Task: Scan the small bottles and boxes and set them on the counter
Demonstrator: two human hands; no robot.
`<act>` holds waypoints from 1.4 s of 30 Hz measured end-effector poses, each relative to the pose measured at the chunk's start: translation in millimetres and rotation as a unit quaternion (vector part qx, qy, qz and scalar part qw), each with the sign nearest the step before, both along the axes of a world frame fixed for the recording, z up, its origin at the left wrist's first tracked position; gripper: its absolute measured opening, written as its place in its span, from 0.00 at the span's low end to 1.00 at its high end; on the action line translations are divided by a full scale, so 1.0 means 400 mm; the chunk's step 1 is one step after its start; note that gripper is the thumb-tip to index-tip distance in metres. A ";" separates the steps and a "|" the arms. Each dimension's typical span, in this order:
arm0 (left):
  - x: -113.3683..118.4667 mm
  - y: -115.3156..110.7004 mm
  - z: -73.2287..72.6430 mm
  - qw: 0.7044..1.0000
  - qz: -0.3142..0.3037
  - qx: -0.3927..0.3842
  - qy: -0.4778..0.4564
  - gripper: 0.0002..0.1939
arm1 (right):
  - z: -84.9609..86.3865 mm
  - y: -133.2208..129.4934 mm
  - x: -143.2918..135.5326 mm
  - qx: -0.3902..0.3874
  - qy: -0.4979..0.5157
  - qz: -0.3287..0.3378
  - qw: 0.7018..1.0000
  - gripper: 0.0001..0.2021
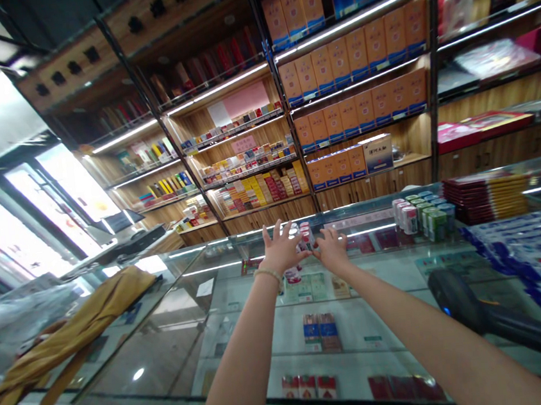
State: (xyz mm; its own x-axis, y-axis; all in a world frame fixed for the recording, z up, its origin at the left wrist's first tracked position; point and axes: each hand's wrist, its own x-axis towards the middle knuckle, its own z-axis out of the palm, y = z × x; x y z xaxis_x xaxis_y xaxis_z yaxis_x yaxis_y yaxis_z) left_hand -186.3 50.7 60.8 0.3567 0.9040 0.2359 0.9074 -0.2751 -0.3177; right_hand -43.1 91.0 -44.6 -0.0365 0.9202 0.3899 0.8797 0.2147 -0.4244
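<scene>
A small cluster of pink-and-white containers [305, 236] stands on the far part of the glass counter [240, 283], between my two hands. On its left side, my left hand [281, 251] has its fingers spread, with the thumb reaching across in front of the containers. My right hand [332, 251] comes in from the other side, fingers apart and tips at or close to the nearest container. Whether either hand bears on them is hard to tell. Cigarette packs [321, 332] lie under the glass below my forearms.
To the right stand more small containers [426, 215], a stack of red and gold packs [485, 198] and blue-white packets [531, 252]. A black handheld scanner [470, 310] lies nearer. A tan bag [71, 333] rests at left. Stocked shelves [358, 116] line the wall.
</scene>
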 end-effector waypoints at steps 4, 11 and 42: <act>-0.005 0.006 -0.009 1.000 -0.005 0.016 0.002 0.27 | -0.003 0.004 -0.001 0.000 -0.001 0.001 1.000 0.09; -0.005 0.008 -0.011 1.000 -0.005 0.022 0.001 0.29 | -0.005 0.005 0.001 0.003 -0.001 0.005 1.000 0.09; 0.021 -0.113 0.041 0.995 0.033 0.086 -0.026 0.32 | 0.043 -0.049 0.023 0.072 -0.028 -0.004 0.997 0.45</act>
